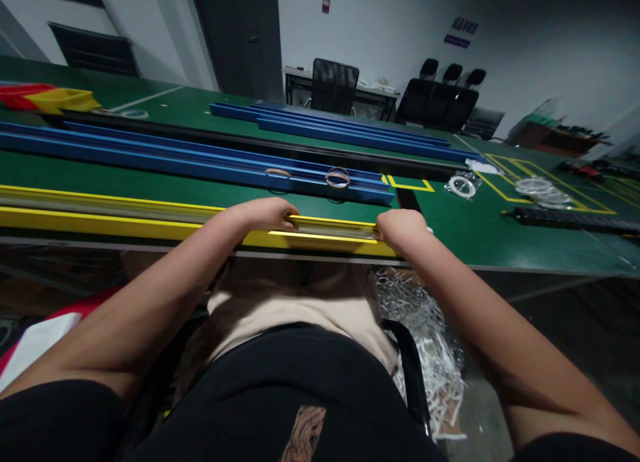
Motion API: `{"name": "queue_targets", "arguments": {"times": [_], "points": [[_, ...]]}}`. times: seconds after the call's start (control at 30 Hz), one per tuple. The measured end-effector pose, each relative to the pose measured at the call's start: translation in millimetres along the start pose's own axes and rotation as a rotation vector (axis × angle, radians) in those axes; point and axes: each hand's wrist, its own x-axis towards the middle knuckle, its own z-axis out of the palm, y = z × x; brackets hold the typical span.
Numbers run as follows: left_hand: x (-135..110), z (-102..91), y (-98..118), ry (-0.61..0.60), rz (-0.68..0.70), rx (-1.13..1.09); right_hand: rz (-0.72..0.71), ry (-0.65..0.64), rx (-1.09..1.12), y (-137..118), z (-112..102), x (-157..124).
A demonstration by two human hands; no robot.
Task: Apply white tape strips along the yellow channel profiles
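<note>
A long yellow channel profile [330,242] lies along the near edge of the green table, running out of view on the left. My left hand [265,215] is closed on it, thumb and fingers curled into its groove. Near its right end, my right hand [403,227] is closed around the profile, and most of those fingers are hidden. A greyish strip shows inside the groove between my hands. Just beyond lies a blue channel profile [200,162], with a tape roll [338,177] standing on it. Something small and white sticks out beside my right hand.
Behind are a long black profile [300,147] and more blue profiles [350,130]. Bagged rings [463,185] and a black bar [575,220] lie right on the table [475,242]. Red and yellow bins [65,101] stand far left. White strip scraps [435,369] fill the floor below.
</note>
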Motion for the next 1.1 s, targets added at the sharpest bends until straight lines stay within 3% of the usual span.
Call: {"name": "queue_targets", "arguments": {"times": [0.23,0.33,0.5,0.63,0.77,0.87,0.97,1.1], "points": [[7.1,-9.2,19.8,-0.020,-0.009,0.087,0.030,0.002,0.008,-7.5,4.0,9.9],[25.0,-13.3,46.7,-0.040,0.026,0.116,0.034,-0.010,0.003,-10.0,3.0,12.2],[74.7,-8.1,108.7,-0.027,0.102,0.158,0.028,-0.017,0.012,-10.1,1.3,9.5],[93.2,0.9,130.6,0.025,0.131,0.165,-0.007,0.027,0.024,-4.6,4.0,2.9],[78.6,3.3,122.7,0.079,0.139,0.150,-0.098,0.054,0.015,1.5,6.9,-2.0],[59.4,2.2,103.5,0.067,0.165,0.160,-0.210,0.065,0.052,6.4,3.5,-3.6],[37.9,2.4,68.3,0.051,0.174,0.159,-0.275,0.068,0.155,15.2,-3.1,-2.8],[4.4,3.4,3.2,0.007,0.148,0.105,-0.276,0.043,0.251,24.8,-5.3,-0.7]]}}
